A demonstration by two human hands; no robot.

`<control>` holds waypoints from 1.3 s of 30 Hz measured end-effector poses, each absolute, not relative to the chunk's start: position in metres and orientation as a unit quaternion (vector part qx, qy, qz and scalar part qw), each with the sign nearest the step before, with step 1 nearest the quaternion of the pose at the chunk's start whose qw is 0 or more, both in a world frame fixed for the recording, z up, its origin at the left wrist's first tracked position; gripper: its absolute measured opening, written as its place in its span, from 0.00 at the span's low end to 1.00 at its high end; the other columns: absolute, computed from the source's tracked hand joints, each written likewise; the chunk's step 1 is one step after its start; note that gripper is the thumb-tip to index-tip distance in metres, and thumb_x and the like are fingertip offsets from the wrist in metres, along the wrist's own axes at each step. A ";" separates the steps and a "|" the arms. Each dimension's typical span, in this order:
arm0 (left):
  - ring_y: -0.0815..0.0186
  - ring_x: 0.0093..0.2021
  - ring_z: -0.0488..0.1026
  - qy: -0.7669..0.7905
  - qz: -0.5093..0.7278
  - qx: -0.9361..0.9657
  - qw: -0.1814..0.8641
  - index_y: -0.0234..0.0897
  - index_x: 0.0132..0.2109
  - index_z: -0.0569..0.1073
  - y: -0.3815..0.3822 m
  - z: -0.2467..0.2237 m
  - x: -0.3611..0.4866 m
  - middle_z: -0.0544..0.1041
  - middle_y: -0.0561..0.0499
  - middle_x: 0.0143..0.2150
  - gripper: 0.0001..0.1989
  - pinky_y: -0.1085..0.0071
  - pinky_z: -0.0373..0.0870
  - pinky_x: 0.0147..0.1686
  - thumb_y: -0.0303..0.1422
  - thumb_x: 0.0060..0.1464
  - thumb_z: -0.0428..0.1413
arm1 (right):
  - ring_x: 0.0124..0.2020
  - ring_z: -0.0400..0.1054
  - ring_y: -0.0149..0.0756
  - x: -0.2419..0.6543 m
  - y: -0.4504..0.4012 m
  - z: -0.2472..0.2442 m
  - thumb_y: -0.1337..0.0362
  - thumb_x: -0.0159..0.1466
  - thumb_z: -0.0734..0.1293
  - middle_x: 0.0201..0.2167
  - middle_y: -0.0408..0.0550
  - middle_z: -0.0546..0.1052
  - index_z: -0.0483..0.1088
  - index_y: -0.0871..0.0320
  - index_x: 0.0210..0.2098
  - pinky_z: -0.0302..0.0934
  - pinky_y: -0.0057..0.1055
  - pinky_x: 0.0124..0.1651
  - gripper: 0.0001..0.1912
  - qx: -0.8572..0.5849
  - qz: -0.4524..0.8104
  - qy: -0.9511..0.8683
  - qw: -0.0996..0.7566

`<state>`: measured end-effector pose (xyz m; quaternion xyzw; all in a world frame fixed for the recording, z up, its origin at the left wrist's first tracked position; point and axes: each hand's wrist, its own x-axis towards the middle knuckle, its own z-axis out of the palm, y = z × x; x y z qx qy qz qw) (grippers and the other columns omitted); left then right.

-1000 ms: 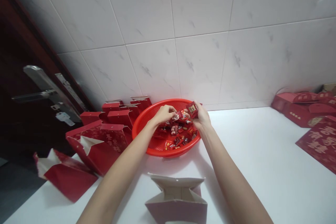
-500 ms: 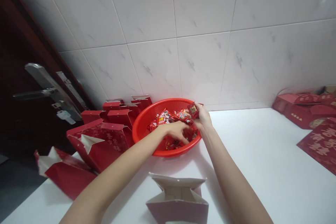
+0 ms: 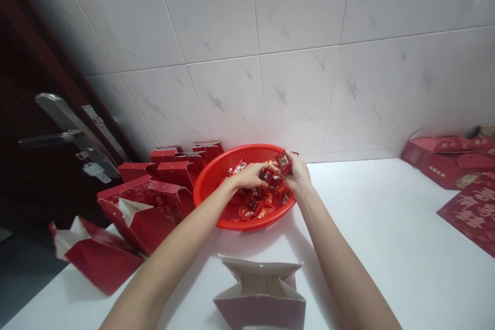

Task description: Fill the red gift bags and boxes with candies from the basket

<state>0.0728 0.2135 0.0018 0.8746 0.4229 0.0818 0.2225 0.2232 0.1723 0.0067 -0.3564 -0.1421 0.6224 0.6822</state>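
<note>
A red plastic basket (image 3: 209, 185) holds several small wrapped candies (image 3: 268, 199), mostly red and dark red. My left hand (image 3: 250, 175) is over the basket, its fingers closed on a dark wrapped candy (image 3: 265, 175). At the basket's right rim, my right hand (image 3: 299, 174) grips a dark red wrapped candy (image 3: 284, 163) with a gold patch; whether more lie in its palm is hidden. Below the basket, nearest me, stands a paper gift bag (image 3: 260, 309) with its top open and pale inside.
Several red paper bags (image 3: 170, 206) stand to the left of the basket. Red gift boxes (image 3: 444, 160) and a flat red piece with pale lettering (image 3: 474, 214) lie on the white table (image 3: 371, 216) at right. Behind are a tiled wall (image 3: 301, 98) and a dark door with handle (image 3: 65, 124).
My left hand has risen from the lower part of the basket toward my right hand, now with a dark candy in its fingers. My right hand has hardly moved.
</note>
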 end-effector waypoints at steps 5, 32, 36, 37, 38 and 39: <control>0.55 0.47 0.75 0.452 0.088 0.873 0.163 0.38 0.68 0.59 0.210 -0.003 0.074 0.79 0.46 0.46 0.39 0.64 0.69 0.49 0.29 0.50 0.60 | 0.17 0.70 0.31 0.225 0.174 0.005 0.69 0.64 0.67 0.15 0.39 0.73 0.66 0.57 0.27 0.65 0.23 0.18 0.10 -0.351 0.624 -0.149 0.682; 0.64 0.31 0.75 0.307 -0.035 0.934 0.181 0.38 0.35 0.82 0.204 -0.019 0.096 0.82 0.52 0.31 0.06 0.74 0.69 0.35 0.27 0.51 0.60 | 0.18 0.73 0.33 0.225 0.175 0.003 0.68 0.68 0.63 0.16 0.41 0.74 0.66 0.58 0.28 0.66 0.22 0.18 0.10 -0.358 0.619 -0.142 0.684; 0.63 0.38 0.78 0.411 0.140 0.881 0.187 0.38 0.40 0.83 0.215 0.003 0.076 0.84 0.51 0.38 0.10 0.73 0.70 0.41 0.31 0.54 0.57 | 0.18 0.73 0.32 0.226 0.175 0.003 0.68 0.67 0.64 0.16 0.41 0.74 0.66 0.58 0.29 0.66 0.22 0.19 0.09 -0.360 0.619 -0.141 0.683; 0.62 0.41 0.78 0.456 0.184 0.854 0.167 0.38 0.42 0.83 0.220 0.008 0.069 0.84 0.50 0.40 0.11 0.73 0.70 0.43 0.32 0.55 0.56 | 0.18 0.72 0.32 0.226 0.175 0.003 0.69 0.68 0.63 0.16 0.41 0.74 0.66 0.58 0.29 0.66 0.23 0.19 0.09 -0.361 0.619 -0.140 0.683; 0.62 0.43 0.78 0.504 0.213 0.824 0.146 0.37 0.43 0.83 0.225 0.011 0.061 0.84 0.49 0.42 0.12 0.73 0.70 0.45 0.32 0.56 0.55 | 0.18 0.72 0.32 0.227 0.175 0.003 0.69 0.68 0.62 0.16 0.40 0.74 0.67 0.58 0.30 0.66 0.23 0.19 0.09 -0.362 0.619 -0.139 0.683; 0.62 0.44 0.78 0.550 0.219 0.795 0.130 0.36 0.43 0.82 0.229 0.013 0.052 0.84 0.49 0.43 0.13 0.73 0.70 0.46 0.31 0.57 0.54 | 0.18 0.72 0.32 0.227 0.175 0.003 0.69 0.68 0.62 0.16 0.40 0.74 0.67 0.58 0.30 0.67 0.23 0.19 0.09 -0.362 0.619 -0.137 0.683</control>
